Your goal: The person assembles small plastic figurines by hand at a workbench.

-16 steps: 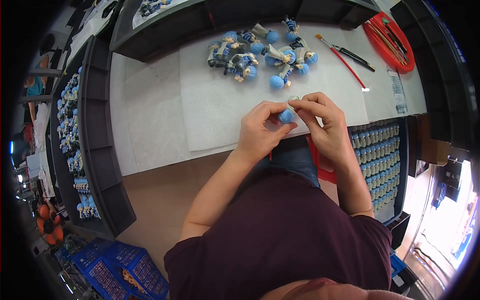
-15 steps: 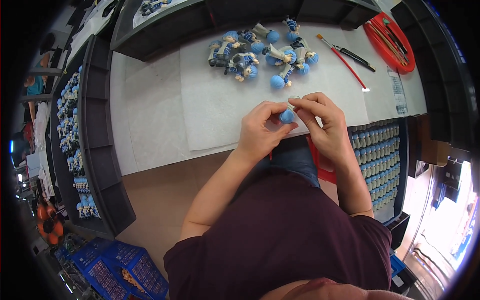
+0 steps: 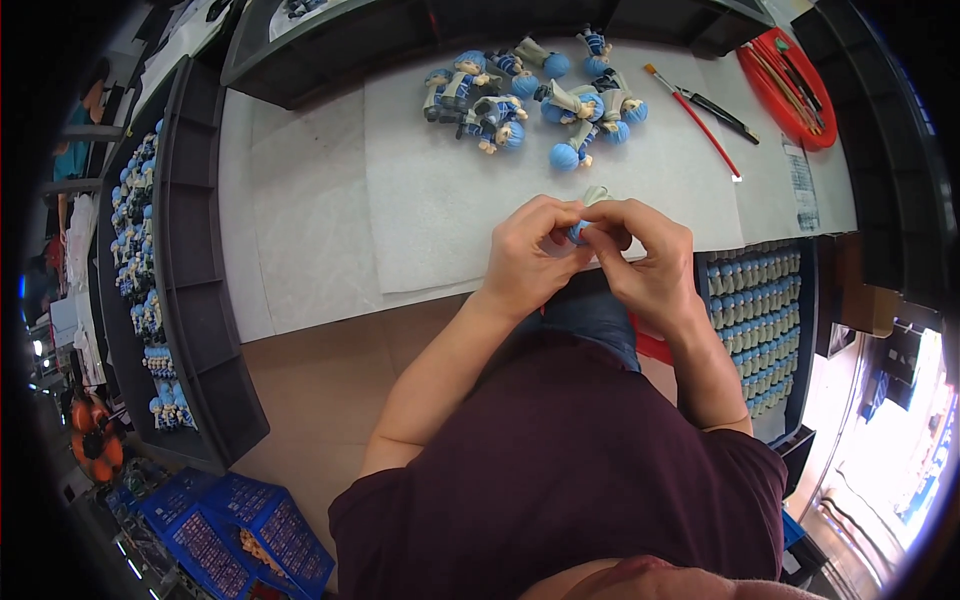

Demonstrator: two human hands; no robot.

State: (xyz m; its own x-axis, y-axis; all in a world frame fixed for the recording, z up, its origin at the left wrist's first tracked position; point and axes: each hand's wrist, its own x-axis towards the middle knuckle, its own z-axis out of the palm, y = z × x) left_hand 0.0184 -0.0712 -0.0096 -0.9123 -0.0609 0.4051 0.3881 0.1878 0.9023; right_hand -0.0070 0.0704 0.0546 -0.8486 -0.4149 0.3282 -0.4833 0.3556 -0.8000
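Where the worktop [image 3: 300,200] meets its left edge, a long dark tray [image 3: 190,280] holds rows of blue-haired figurines [image 3: 135,250]. Blue crates [image 3: 225,535] sit on the floor below. Centre, on white paper [image 3: 450,190], a loose heap of figurines [image 3: 530,95]. Just below it, left hand [image 3: 535,255] and right hand [image 3: 645,255] pinch together on one small blue figurine piece [image 3: 578,232]. Right: paintbrush [image 3: 695,120], red dish [image 3: 790,85] with tools, tray of figurines [image 3: 765,320].
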